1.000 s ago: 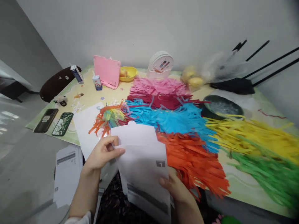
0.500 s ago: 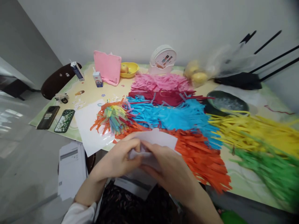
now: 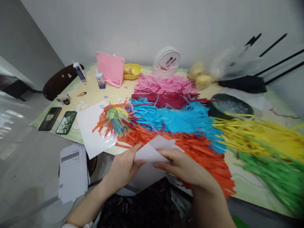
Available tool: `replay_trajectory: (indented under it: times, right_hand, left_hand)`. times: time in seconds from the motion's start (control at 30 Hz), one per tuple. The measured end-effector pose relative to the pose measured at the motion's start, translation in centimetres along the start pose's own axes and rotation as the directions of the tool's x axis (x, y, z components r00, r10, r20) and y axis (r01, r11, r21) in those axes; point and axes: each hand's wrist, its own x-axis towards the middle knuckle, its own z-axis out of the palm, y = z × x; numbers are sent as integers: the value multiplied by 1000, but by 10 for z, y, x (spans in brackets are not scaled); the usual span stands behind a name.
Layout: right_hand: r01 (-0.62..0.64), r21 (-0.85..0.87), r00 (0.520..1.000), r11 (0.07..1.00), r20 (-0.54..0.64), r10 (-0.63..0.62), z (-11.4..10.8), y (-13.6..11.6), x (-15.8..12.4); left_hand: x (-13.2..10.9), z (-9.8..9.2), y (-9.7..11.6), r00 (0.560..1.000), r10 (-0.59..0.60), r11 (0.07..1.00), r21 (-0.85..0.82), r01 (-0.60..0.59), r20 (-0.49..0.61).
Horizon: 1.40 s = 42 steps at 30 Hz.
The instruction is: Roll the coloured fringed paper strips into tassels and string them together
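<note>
Head view: at far left a black phone (image 3: 49, 118) and a green phone (image 3: 66, 122) lie on the desk (image 3: 250, 185), with a paper stack (image 3: 71, 174) lower down, beside its near edge. Next come a white sheet (image 3: 91, 136) and a tassel (image 3: 116, 118) partly on it. Centrally, the left hand (image 3: 123, 166) has its fingers clamped on the paper (image 3: 147, 174), which sits between both hands, above the lap. At the right hand (image 3: 182, 164), thumb and forefinger stand apart against the paper; I cannot tell whether they pinch it. Half a second ago the hands met over it; now they have parted, baring overlapping panels, so folding seems under way. Blue strips (image 3: 180, 120) and orange strips (image 3: 211, 171) lie beyond, yellow strips (image 3: 263, 134) and green strips (image 3: 268, 169) farthest right.
</note>
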Motion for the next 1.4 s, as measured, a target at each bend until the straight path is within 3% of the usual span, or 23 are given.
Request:
replay_trajectory:
  times: [0.07, 0.13, 0.23, 0.37, 0.47, 0.67, 0.77, 0.93, 0.97, 1.0, 1.03, 1.1, 1.13, 1.17, 1.27, 1.3, 1.33, 1.4]
  right_hand:
    - [-11, 53, 998, 999, -61, 14, 0, 5, -1]
    - [-23, 140, 993, 990, -115, 39, 0, 8, -4]
    - [-28, 248, 986, 968, -152, 67, 1, 9, -9]
    - [-31, 258, 982, 966, -171, 77, 1, 8, -9]
    - [-11, 205, 988, 979, -149, 42, -3, 11, -8]
    - [-11, 146, 999, 989, 45, 5, -7, 12, -9]
    - [14, 143, 999, 990, -36, -9, -3, 10, -7]
    - [29, -106, 960, 994, -274, -58, 4, -1, -6]
    - [14, -148, 932, 989, -356, -67, 6, -5, -8]
    - [2, -172, 874, 985, -478, -85, 8, -8, -12]
    - [9, -172, 777, 985, -619, -115, 10, -11, -15]
    - [78, -107, 534, 991, -835, -133, 16, -13, -20]
    - [139, -60, 470, 989, -874, -119, 20, -12, -20]
    - [203, 1, 480, 979, -871, -99, 25, -11, -18]
    - [243, 253, 737, 937, -676, -9, 43, 1, -2]
    - [217, 334, 789, 917, -613, 36, 49, 5, 4]
    - [182, 413, 813, 892, -573, 99, 54, 9, 10]
    - [128, 543, 794, 830, -558, 243, 61, 15, 20]
  left_hand:
    - [-3, 4, -2, 996, 22, 999, 42, -19, -86]
    - [-6, 7, -4, 995, 19, 999, 47, -14, -100]
    - [-10, 5, -2, 998, -51, 997, -54, 53, 35]
    - [-9, 0, 5, 969, -189, 958, -187, 217, 157]
    - [-10, 1, 9, 966, -192, 947, -225, 229, 174]
    - [-17, 7, 14, 963, -148, 947, -248, 204, 227]
    - [-15, 6, 18, 952, -160, 922, -305, 239, 261]
    - [-4, -3, 21, 919, -204, 839, -424, 342, 337]
    - [-3, -6, 18, 917, -212, 828, -437, 353, 339]
    - [-2, -9, 14, 918, -238, 817, -446, 365, 316]
    - [-2, -12, 8, 919, -290, 800, -459, 386, 266]
    - [-3, -19, -5, 884, -450, 726, -524, 445, 126]
    - [-4, -21, -11, 843, -534, 667, -580, 467, 65]
    - [-4, -23, -16, 798, -602, 602, -643, 473, 24]
    - [-6, -21, -21, 731, -682, 448, -780, 438, 19]
    - [-6, -18, -21, 727, -687, 416, -806, 422, 27]
    - [-6, -15, -21, 725, -688, 383, -828, 408, 39]
    - [-5, -8, -22, 725, -683, 295, -874, 386, 89]
